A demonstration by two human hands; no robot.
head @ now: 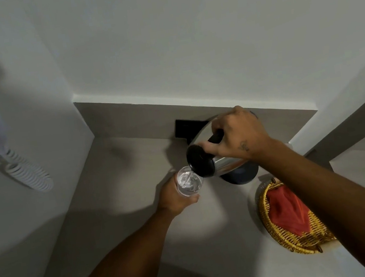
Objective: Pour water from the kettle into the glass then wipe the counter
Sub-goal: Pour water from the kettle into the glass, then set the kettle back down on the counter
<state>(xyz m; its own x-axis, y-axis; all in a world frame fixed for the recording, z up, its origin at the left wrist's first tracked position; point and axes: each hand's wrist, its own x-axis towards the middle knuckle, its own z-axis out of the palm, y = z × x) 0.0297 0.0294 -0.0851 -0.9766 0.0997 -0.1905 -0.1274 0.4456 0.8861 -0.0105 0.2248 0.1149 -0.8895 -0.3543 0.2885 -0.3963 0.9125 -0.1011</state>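
The right hand [237, 134] gripped the tilted kettle [215, 157] by its handle, pouring water into the glass [188, 183] clasped by the left hand [175, 197] above the surface [119, 195].

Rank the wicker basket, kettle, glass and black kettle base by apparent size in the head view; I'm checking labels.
1. Wicker basket, though it sits nearer the camera and an arm covers part.
2. Kettle.
3. Kettle base and glass: unsure, since the kettle hides most of the base.
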